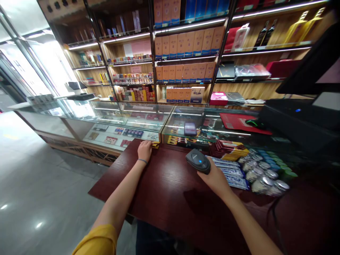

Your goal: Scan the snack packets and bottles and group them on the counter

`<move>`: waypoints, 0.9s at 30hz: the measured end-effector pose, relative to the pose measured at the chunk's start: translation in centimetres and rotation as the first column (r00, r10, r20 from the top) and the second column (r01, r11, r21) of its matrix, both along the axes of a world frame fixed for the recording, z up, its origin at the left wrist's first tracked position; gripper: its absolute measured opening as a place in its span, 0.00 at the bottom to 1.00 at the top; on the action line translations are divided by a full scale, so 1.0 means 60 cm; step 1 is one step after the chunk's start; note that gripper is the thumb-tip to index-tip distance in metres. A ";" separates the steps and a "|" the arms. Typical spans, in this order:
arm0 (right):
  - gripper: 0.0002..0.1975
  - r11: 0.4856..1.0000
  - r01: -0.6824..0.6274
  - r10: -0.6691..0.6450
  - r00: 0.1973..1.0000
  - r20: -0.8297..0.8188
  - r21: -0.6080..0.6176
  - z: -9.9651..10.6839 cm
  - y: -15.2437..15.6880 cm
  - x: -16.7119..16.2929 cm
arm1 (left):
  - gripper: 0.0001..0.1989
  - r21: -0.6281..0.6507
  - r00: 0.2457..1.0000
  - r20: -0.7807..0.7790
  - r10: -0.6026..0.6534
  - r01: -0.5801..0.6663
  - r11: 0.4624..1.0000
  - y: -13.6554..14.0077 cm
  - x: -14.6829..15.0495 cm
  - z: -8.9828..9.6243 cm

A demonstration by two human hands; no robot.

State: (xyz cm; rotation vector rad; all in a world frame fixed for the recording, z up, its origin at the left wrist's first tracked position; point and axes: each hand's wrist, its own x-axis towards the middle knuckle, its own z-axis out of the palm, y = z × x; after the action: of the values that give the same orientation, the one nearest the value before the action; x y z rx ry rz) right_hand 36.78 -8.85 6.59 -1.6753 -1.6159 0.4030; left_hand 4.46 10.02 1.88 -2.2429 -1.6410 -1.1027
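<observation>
My right hand is wrapped round a dark grey barcode scanner with a small blue light, held above the dark red wooden table. The scanner's head points forward and left. At the table's far edge, my left hand has its fingers curled on a small yellow packet, mostly hidden by the fingers and the edge. Right of the scanner lie blue-and-white packets. Behind them are stacked red-and-yellow packs.
Several glass jars with silver lids stand at the right. Beyond the table runs a glass display counter; a small dark rectangular item and a red mat are there. A black monitor looms right. Stocked shelves line the wall.
</observation>
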 end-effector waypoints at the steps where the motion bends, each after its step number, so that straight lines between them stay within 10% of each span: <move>1: 0.18 1.000 0.002 -0.001 1.000 0.003 -0.002 -0.002 0.000 0.000 | 0.09 -0.010 0.998 -0.058 0.004 -0.004 1.000 0.002 0.000 0.000; 15: 0.16 0.999 0.045 -0.045 0.999 0.002 0.017 0.014 0.023 0.022 | 0.10 -0.210 0.989 -0.146 -0.008 -0.023 0.977 0.025 0.014 -0.035; 27: 0.19 0.997 0.070 -0.071 0.997 0.033 0.042 0.051 0.042 0.055 | 0.14 -0.054 0.993 -0.098 -0.065 0.060 0.997 0.023 0.022 -0.035</move>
State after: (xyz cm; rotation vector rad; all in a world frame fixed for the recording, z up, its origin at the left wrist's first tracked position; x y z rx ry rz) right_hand 40.11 -6.34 9.66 -1.7116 -1.5749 0.3050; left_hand 5.75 11.40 -0.22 -2.3555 -1.5875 -0.9562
